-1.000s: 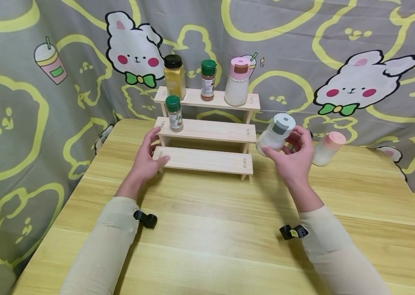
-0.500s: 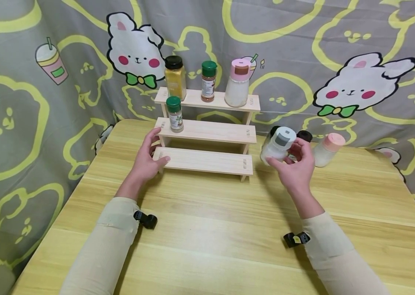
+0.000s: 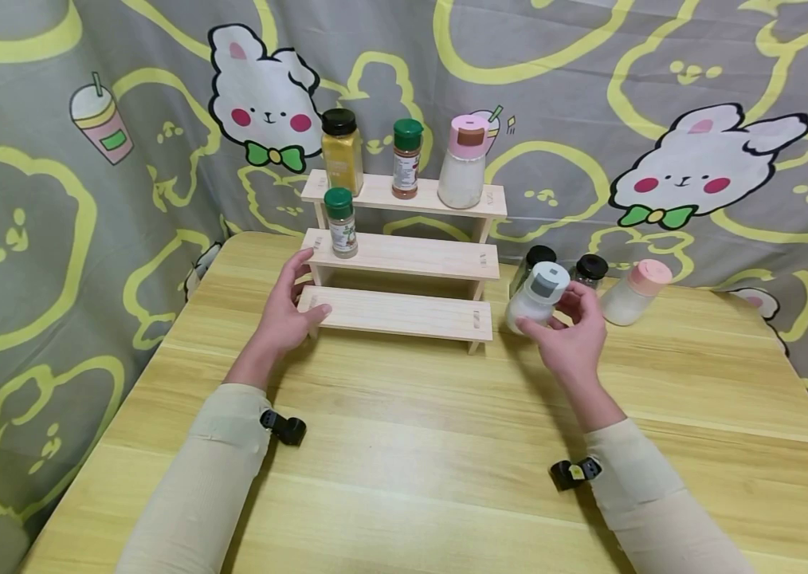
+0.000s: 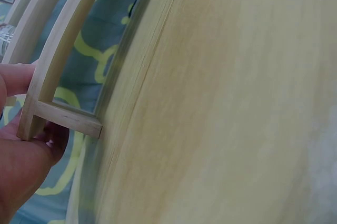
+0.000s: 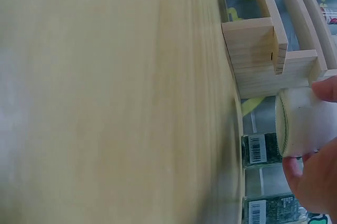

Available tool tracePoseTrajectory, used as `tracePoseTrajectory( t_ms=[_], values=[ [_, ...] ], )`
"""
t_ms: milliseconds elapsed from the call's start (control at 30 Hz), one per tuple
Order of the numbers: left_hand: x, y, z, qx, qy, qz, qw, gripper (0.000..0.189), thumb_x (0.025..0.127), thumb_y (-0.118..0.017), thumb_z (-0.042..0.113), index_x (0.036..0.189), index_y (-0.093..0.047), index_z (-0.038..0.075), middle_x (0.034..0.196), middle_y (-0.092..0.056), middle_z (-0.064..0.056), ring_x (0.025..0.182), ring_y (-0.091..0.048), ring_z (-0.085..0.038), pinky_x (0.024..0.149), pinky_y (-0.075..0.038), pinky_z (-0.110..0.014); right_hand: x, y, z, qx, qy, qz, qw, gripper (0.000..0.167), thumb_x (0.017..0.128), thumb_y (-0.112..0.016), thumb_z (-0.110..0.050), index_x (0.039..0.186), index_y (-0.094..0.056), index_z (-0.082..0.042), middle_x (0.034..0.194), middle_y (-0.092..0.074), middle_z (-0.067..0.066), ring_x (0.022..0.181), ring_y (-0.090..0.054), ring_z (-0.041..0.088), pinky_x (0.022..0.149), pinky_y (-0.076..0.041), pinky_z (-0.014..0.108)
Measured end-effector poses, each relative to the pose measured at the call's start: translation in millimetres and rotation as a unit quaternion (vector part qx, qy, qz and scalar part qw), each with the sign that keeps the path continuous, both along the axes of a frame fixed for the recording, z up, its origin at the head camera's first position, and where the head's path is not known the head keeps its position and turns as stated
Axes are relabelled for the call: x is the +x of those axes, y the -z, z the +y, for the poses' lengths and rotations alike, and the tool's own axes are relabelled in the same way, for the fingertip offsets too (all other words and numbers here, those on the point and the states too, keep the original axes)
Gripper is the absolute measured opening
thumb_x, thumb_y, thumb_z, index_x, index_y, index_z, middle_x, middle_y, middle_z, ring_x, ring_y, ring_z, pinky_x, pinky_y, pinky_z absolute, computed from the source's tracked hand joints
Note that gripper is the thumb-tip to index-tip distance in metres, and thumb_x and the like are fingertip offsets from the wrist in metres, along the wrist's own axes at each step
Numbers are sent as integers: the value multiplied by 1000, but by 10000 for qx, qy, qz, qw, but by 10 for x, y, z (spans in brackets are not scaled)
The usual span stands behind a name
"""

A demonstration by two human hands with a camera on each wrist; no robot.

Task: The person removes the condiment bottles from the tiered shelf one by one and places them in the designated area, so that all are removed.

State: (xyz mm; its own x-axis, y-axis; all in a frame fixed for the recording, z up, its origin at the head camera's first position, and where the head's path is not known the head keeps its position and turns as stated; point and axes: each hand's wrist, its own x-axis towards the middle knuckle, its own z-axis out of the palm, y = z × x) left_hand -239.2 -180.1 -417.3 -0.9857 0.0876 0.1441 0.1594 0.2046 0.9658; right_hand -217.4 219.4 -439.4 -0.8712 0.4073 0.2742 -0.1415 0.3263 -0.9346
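Observation:
My left hand (image 3: 284,312) grips the left end of a three-tier wooden spice rack (image 3: 404,315); in the left wrist view, thumb and fingers lie around its end piece (image 4: 39,105). My right hand (image 3: 574,331) holds a glass shaker (image 3: 529,309) with white contents and a white-and-grey lid, to the right of the rack. Its base (image 5: 287,121) faces the right wrist camera, above the table. On the top tier stand a yellow spice jar (image 3: 342,155), a green-capped red spice jar (image 3: 405,163) and a pink-lidded shaker (image 3: 463,171). Another green-capped jar (image 3: 342,227) stands on the middle tier's left.
Behind the held shaker stand two black-capped jars, one at left (image 3: 539,257) and one at right (image 3: 590,269), partly hidden. A pink-lidded shaker (image 3: 633,295) stands farther right. The wooden table (image 3: 390,462) ends at a patterned curtain (image 3: 555,80).
My right hand has lowered the white-lidded shaker and brought it nearer, tilted less than before, which uncovers the black-capped jars. The left hand has stayed on the rack.

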Motion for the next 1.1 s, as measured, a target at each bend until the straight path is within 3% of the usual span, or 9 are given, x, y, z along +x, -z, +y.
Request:
tracePoseTrajectory(
  t_ms=[1100],
  values=[
    [7, -13, -3, 41, 12, -25, 10000, 85, 83, -62, -22, 155, -29, 8, 149, -32, -26, 132, -37, -45, 109, -31, -53, 3, 234, 72, 0, -411, -492, 9979, 75, 64, -88, 9, 129, -52, -2, 120, -57, 8, 110, -54, 20, 89, -52, 29]
  ],
)
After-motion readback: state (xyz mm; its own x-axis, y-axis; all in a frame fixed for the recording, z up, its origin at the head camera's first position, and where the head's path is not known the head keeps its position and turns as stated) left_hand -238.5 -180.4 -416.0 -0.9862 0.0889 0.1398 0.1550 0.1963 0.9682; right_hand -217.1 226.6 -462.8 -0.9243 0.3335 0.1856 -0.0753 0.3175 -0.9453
